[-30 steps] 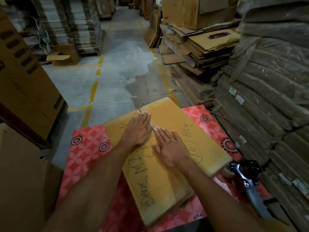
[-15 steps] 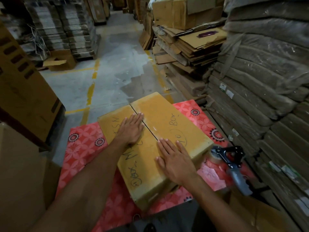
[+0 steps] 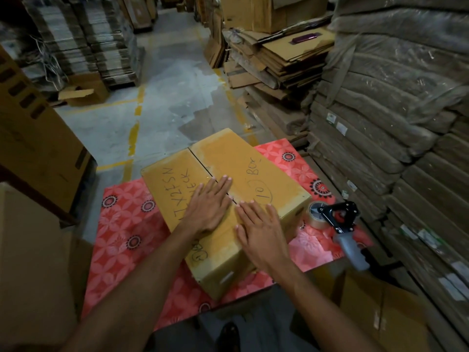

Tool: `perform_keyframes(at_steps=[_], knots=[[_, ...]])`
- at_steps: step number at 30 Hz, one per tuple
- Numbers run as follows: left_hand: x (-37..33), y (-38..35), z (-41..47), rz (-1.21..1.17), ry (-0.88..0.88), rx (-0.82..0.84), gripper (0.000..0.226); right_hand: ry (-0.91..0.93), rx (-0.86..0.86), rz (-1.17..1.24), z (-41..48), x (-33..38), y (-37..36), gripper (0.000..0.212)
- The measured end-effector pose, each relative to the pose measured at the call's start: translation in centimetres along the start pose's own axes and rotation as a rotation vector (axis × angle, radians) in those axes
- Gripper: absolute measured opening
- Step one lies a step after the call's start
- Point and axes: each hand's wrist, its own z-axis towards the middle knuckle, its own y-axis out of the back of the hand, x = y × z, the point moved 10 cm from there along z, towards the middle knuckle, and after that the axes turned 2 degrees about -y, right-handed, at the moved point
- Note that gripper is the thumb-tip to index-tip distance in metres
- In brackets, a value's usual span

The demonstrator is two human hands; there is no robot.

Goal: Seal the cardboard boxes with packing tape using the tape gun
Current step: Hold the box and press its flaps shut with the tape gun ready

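Your fingers [image 3: 220, 185] lie straight and close together, curled round nothing: the left hand [image 3: 208, 209] presses flat on the left flap with its fingertips reaching the centre seam [image 3: 200, 161], and the right hand [image 3: 261, 232] presses flat on the right flap just beside that seam, the two hands almost touching. Under them the cardboard box [image 3: 228, 153] sits at an angle on the table [image 3: 127, 224], which is covered by a red flowered cloth, and its top flaps are down and meet along the middle. I judge you are at the very start of sealing this box: the flaps are closed and held, but no fresh tape shows across the seam. A paler band runs along it, and I cannot tell whether that is old tape or a mark. The tape gun [image 3: 340, 222] lies untouched on the table just to the right of the box, its roll of tape [image 3: 316, 214] toward the box and its grey handle toward you. So picking it up and running the strip are both left to do. Handwriting in dark marker covers the lid: on the right flap "BOX" and a circled "10", on the left flap something like "X22ESN" above a word ending "ECK", partly under your left hand. Nearer you is another circled mark that I cannot read. Beyond the table, flattened cartons [image 3: 279, 59] are stacked on the floor.
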Motion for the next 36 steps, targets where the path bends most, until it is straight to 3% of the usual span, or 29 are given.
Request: perform_keyframes(at_steps=[4,10,15,20,26,28,30,33,36], knots=[[0.3,0.0,0.0,-0.006,0.076,0.011,0.06,-0.207,-0.041,0.193,-5.4,-0.8,-0.6,0.055],[0.5,0.3,-0.8,0.003,0.121,0.031,0.061,-0.459,-0.024,0.571,-6.5,1.4,-2.8,0.076],[1.5,1.0,-2.8,0.092,0.237,0.014,0.068,-0.302,-0.026,0.791,-5.6,-0.2,-2.7,0.072],[-0.4,1.4,-7.6,0.076,0.471,0.023,0.074,-0.037,0.156,0.848,-2.4,-6.0,-1.7,0.062],[-5.7,-1.2,-8.7,-0.076,0.311,-0.01,0.08,0.017,0.234,0.781,0.4,-10.2,0.4,0.045],[-6.2,-1.2,-7.2,-0.055,0.211,-0.022,0.08,-0.095,0.202,0.843,0.2,-11.7,0.3,0.041],[-6.5,-1.1,-5.7,-0.056,0.098,-0.01,0.077,-0.328,0.037,0.901,-0.5,-15.6,0.5,0.034],[-6.2,-1.1,-3.8,-0.043,0.034,0.0,0.076,-0.773,-0.152,0.567,-4.4,-24.8,-0.3,0.035],[-5.7,-1.3,-1.6,-0.039,0.061,0.003,0.077,-0.998,0.006,0.287,-8.5,-31.5,-4.3,0.061]])
